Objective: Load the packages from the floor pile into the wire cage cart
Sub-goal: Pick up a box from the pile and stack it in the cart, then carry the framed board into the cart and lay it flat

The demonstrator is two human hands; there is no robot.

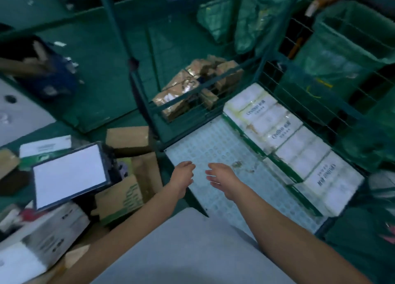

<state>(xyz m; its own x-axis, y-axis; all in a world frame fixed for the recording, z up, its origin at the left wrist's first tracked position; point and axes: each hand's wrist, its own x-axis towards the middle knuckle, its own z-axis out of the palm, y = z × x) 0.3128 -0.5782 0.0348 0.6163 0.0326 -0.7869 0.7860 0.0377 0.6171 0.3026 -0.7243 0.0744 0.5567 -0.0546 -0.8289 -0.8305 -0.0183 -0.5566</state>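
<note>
cart: its pale floor is mostly bare, with white tissue packs lined along the right wall. Drop the next load loosely in the middle and you lose the tidy row, so stack against that wall.
pile: sits on the floor, left of the cart's front-left corner. The flat white-faced box lies tilted on top of the cardboard boxes; pull from under it and I'd expect it to slide off.
blur: the frame is smeared, so watch the wire edge at the cart's front-left corner.
left hand: holds nothing, fingers loosely curled, over the cart's left edge.
right hand: holds nothing, fingers relaxed and spread, above the cart floor, close beside your left.
</note>
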